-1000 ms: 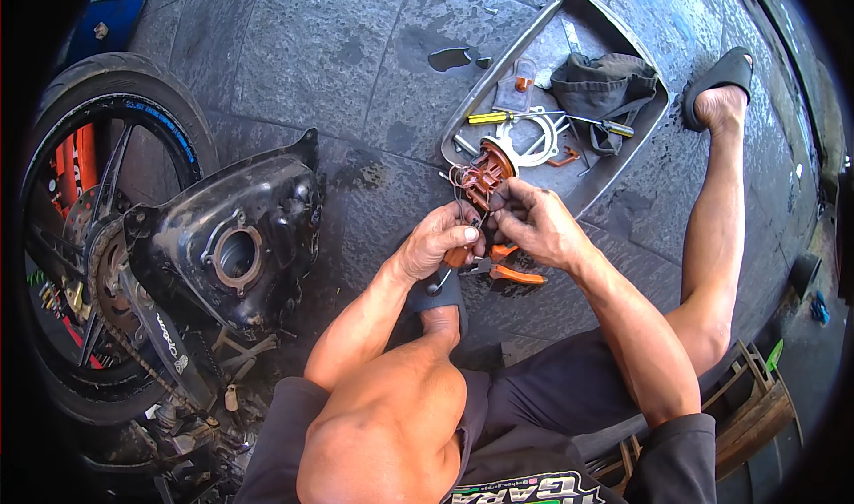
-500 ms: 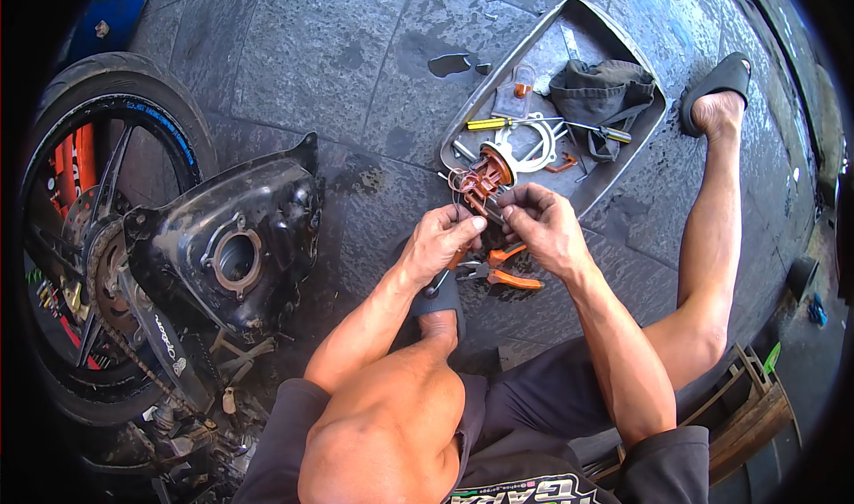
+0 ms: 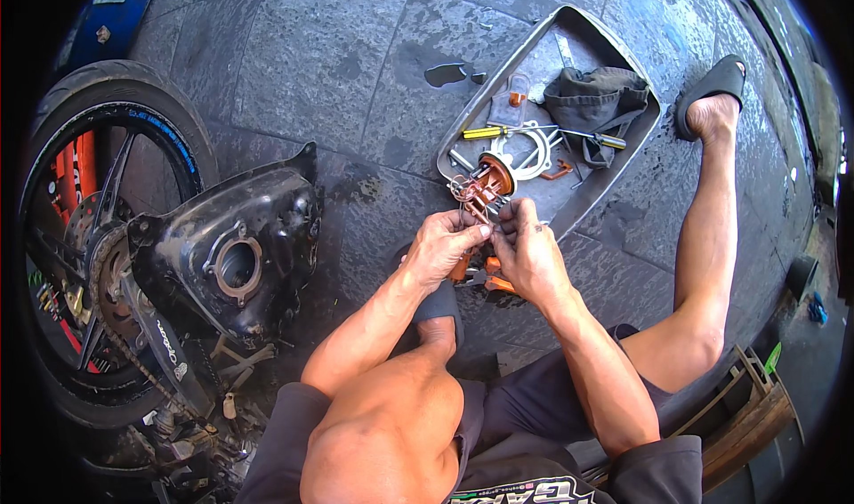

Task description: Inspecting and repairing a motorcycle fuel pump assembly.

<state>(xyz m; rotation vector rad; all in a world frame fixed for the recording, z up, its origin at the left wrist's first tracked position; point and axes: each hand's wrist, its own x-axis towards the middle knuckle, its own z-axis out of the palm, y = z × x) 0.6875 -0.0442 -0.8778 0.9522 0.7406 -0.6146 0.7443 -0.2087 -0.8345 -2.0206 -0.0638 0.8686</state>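
Observation:
In front of me is a fuel pump assembly, a reddish-brown plastic frame with a round flange and thin loose wires. Its flange end points away, over the near edge of a grey tray. The fingers of my left hand are closed round its near end. My right hand pinches at the same end, with its fingertips almost meeting my left thumb. What lies right between the fingertips is hidden. Orange-handled pliers lie on the floor below my hands, partly covered by them.
The tray holds a yellow-handled screwdriver, a white ring, a dark cloth and a small plastic bag. On the left stand a black fuel tank with a round opening and a motorcycle wheel. My sandalled foot is right of the tray.
My right hand has moved a little left and closer to my left hand, now covering more of the pliers. The pump assembly has shifted slightly; both hands stay at its near end.

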